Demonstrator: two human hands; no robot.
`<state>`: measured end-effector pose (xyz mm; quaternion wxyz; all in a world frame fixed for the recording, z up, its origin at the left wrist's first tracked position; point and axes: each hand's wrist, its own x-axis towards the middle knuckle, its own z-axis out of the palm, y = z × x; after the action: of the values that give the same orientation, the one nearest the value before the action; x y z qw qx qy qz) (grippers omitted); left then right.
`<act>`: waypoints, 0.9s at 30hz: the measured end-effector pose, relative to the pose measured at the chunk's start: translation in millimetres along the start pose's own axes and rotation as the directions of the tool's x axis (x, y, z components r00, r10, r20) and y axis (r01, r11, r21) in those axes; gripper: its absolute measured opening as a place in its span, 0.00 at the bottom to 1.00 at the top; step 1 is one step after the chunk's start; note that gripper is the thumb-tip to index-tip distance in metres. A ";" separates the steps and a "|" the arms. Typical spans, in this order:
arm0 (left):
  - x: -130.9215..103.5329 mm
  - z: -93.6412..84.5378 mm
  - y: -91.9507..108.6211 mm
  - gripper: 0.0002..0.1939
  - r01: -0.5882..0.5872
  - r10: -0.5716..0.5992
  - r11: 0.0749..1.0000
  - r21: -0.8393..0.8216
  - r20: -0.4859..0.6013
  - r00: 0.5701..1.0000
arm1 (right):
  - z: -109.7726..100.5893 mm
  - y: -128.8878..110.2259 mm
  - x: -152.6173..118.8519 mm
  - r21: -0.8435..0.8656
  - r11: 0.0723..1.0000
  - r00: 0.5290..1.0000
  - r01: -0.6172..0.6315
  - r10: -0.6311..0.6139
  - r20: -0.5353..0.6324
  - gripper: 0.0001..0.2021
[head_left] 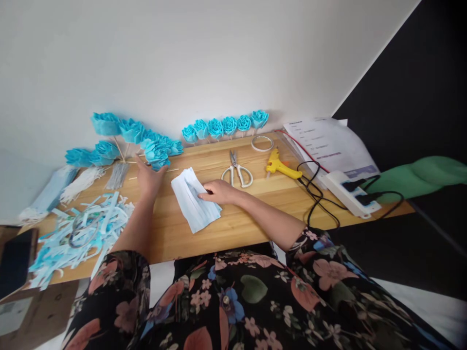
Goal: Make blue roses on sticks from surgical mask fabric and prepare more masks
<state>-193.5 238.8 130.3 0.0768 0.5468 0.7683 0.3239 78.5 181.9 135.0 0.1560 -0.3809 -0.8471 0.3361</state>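
My left hand is at the near side of a blue flower, finger and thumb spread apart; its other fingertips are hidden. Thin wooden sticks lie beside and behind it. My right hand is closed on the right edge of a pale blue pleated face mask, which lies slanted on the table. A small dark spot shows at the right fingertips, too small to name. Scissors with white handles lie partly open just beyond my right hand.
Blue flowers on sticks line the wall. At left are cut strips, stacked masks, white cords, grey wires and a phone. At right: tape roll, yellow glue gun, cables, power strip, papers.
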 end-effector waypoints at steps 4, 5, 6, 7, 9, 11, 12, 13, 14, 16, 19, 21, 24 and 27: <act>3.7 5.4 7.2 0.57 0.043 -0.043 0.999 0.012 -0.041 0.998 | -1.1 -2.3 -0.8 0.001 1.000 1.000 -0.004 0.004 0.002 0.17; 4.5 6.0 8.1 0.56 0.034 -0.034 0.999 0.005 -0.046 0.998 | -1.5 -3.2 -1.0 -0.001 1.000 1.000 -0.005 0.005 0.003 0.17; 5.3 6.3 8.4 0.55 0.028 -0.028 1.000 -0.002 -0.049 0.998 | -1.9 -4.0 -1.1 -0.005 1.000 1.000 -0.005 0.005 0.002 0.17; 6.0 6.5 8.2 0.55 0.027 -0.027 1.000 -0.006 -0.051 0.998 | -2.2 -4.8 -1.3 -0.012 1.000 1.000 -0.007 0.007 0.001 0.17; 7.6 6.0 6.8 0.54 0.036 -0.037 0.999 -0.010 -0.041 0.999 | -2.9 -5.8 -1.5 -0.021 1.000 1.000 -0.011 0.011 0.004 0.17; 9.2 4.9 4.8 0.53 0.040 -0.041 0.999 -0.023 -0.025 0.999 | -3.4 -6.1 -1.6 -0.017 1.000 1.000 -0.014 0.014 0.011 0.17; 9.9 4.3 3.7 0.53 0.033 -0.034 0.999 -0.035 -0.020 0.999 | -3.5 -6.0 -1.7 -0.014 1.000 1.000 -0.016 0.016 0.014 0.17; 10.6 3.7 2.7 0.52 0.019 -0.020 0.998 -0.052 -0.017 1.000 | -3.4 -5.6 -1.7 -0.012 1.000 1.000 -0.017 0.018 0.016 0.16; 11.2 3.2 1.7 0.52 -0.001 -0.001 0.997 -0.071 -0.018 1.000 | -3.2 -5.1 -1.7 -0.012 1.000 1.000 -0.017 0.017 0.017 0.16; 12.3 2.7 -0.3 0.51 -0.034 0.031 0.994 -0.107 -0.029 0.999 | -2.5 -3.8 -1.5 -0.012 1.000 1.000 -0.014 0.014 0.013 0.16; 13.4 2.4 -3.3 0.50 -0.054 0.051 0.990 -0.129 -0.029 0.998 | -1.2 -1.9 -1.2 -0.008 1.000 1.000 -0.002 0.002 0.003 0.17; 13.9 1.7 -5.1 0.49 -0.067 0.065 0.990 -0.125 -0.017 0.998 | -0.6 -1.2 -1.0 -0.001 1.000 1.000 0.002 -0.002 -0.003 0.17; 14.1 -0.8 -6.0 0.48 -0.086 0.089 0.989 -0.118 0.014 0.996 | -0.2 -0.8 -0.8 0.003 1.000 1.000 -0.003 0.003 0.000 0.17; 14.5 -3.8 -3.9 0.47 -0.059 0.065 0.993 -0.105 0.051 0.997 | -0.1 -0.6 -0.6 -0.003 1.000 1.000 -0.007 0.007 0.006 0.17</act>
<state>-204.0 249.4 134.5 0.1155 0.5743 0.7308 0.3505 78.7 181.1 135.5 0.1518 -0.3831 -0.8468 0.3363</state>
